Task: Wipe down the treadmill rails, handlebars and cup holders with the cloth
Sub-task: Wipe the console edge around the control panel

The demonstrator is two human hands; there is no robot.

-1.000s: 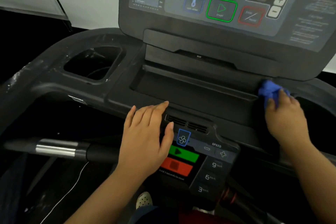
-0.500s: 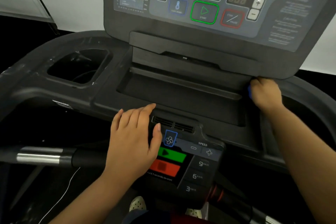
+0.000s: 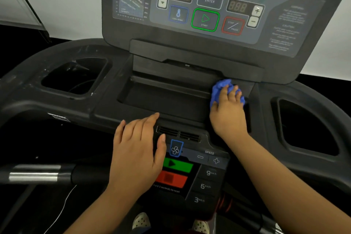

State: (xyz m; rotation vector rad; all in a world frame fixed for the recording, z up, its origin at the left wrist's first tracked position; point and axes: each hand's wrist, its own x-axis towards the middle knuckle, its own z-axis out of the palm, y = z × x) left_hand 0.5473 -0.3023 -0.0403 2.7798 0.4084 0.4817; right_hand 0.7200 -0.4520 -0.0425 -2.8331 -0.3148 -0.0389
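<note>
The crumpled blue cloth (image 3: pixel 220 89) lies bunched at the back right corner of the shallow black plastic tray (image 3: pixel 161 99) in the middle of the dark grey treadmill console, pressed against the ledge along the tray's rear edge. The right hand (image 3: pixel 228 114) covers it from the tray's near side. Its fingers (image 3: pixel 235 89) are curled over the cloth and grasp it, and folds of blue show between them and to either side.

The left hand (image 3: pixel 136 154) rests flat on the console lip just in front of the tray, fingers straight and close together, released and holding nothing, with the thumb beside the slotted black vent (image 3: pixel 178 135).

Left of the tray sits the deep, scuffed left cup holder (image 3: pixel 76 76); right of the tray is the dark right cup holder (image 3: pixel 307 125). Behind and above the tray rises the grey display panel (image 3: pixel 205 5) with its green start and red stop buttons. In front of the tray, beyond the vent, is the small black keypad (image 3: pixel 190 173) with green and red pads. Farther forward and to the tray's left runs the black handlebar with a silver metal section (image 3: pixel 34 176).
</note>
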